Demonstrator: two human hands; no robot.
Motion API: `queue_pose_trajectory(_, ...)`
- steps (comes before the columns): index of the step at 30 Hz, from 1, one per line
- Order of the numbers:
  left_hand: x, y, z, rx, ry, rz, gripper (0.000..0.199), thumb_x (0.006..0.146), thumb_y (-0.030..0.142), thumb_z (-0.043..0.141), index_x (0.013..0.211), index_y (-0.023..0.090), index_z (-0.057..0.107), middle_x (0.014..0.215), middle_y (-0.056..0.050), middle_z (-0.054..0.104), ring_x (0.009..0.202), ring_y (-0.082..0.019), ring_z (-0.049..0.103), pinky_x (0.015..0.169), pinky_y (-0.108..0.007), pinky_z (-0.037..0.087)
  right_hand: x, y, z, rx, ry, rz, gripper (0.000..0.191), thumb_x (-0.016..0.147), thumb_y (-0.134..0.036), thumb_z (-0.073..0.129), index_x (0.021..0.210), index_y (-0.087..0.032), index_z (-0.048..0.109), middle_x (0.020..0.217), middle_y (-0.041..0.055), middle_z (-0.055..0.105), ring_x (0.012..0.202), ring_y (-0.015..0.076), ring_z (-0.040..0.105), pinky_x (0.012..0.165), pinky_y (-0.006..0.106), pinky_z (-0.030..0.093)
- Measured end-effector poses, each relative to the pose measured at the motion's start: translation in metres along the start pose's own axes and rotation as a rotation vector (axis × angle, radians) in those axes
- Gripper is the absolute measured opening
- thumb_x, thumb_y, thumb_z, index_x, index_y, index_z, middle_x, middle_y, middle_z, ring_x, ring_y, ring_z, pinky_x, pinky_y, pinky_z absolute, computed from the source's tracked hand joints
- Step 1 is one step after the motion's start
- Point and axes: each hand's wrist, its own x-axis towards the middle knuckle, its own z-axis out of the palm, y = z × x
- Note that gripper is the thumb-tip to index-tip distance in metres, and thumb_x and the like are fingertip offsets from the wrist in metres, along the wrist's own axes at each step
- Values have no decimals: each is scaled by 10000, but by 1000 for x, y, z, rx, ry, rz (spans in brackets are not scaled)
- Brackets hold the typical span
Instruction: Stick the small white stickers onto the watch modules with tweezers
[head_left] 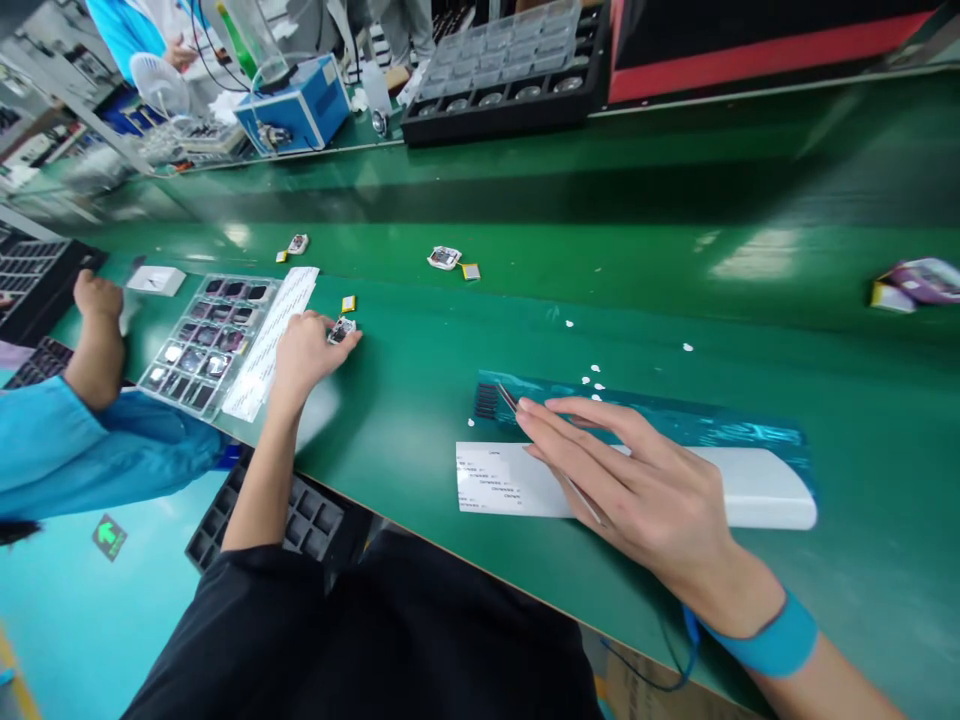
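Note:
Between the thumb and fingers of my left hand (307,355) is a small white-framed electronic module (343,329), with a yellow-edged battery (349,303) just beyond it. My right hand (637,490) is closed on a pair of metal tweezers (507,397). Their tips are at the small black strips (486,402) on the left end of a shiny blue film sheet (735,432); whether they touch a strip I cannot tell. Under that hand lies a white printed strip (502,480), and a long white rounded piece (769,487) shows to its right. A blue band circles my right wrist.
A clear tray of dark square parts (199,345) and a white printed sheet (271,345) lie at left. More modules with batteries (445,258) sit farther back. White scraps (595,369) dot the green table. A co-worker's hand (97,295) is at far left.

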Motion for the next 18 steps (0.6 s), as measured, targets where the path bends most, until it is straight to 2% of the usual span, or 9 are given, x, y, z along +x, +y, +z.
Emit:
queue_pose_trajectory(3,-7,-7,4,-86,-8,32,194,754,279,735,845,207,579,903,-86,645,907,-275,619,845,-404,498,0,0,-1,4,-1,7,469,875,-66,732,1327,-136,633,1149,49,773,1034,236,722,760,354,622)
queue_pose_trajectory(7,-12,1,4,-220,-40,76,165,793,179,667,930,207,579,861,-43,672,795,-193,635,679,-294,486,2,-1,-2,-6,-12,-3,354,888,-75,724,1234,-119,666,1136,44,777,1010,233,728,737,343,621)
queue_pose_trajectory(11,-12,21,-9,-358,-30,118,95,848,229,646,933,203,612,905,-30,680,736,-144,657,638,-258,509,2,1,0,3,-2,13,306,905,-89,710,1207,-109,667,1125,52,779,999,230,731,757,345,629)
queue_pose_trajectory(13,-11,35,-17,-546,48,119,146,845,290,687,942,203,621,946,-28,668,698,-123,656,600,-244,525,2,2,1,12,1,20,299,911,-94,703,1207,-111,664,1115,51,781,1001,230,730,759,347,635)
queue_pose_trajectory(15,-10,49,-23,-775,77,98,238,779,301,770,949,211,629,930,-23,672,685,-117,654,553,-222,519,1,2,1,20,0,22,298,910,-84,699,1205,-109,662,1107,53,783,1000,231,731,755,349,642)
queue_pose_trajectory(18,-6,70,-28,-986,-34,29,336,699,247,822,975,235,631,905,-23,716,728,-132,671,545,-205,506,0,2,1,22,-6,38,318,912,-83,694,1224,-132,660,1130,55,777,1007,231,731,773,351,650)
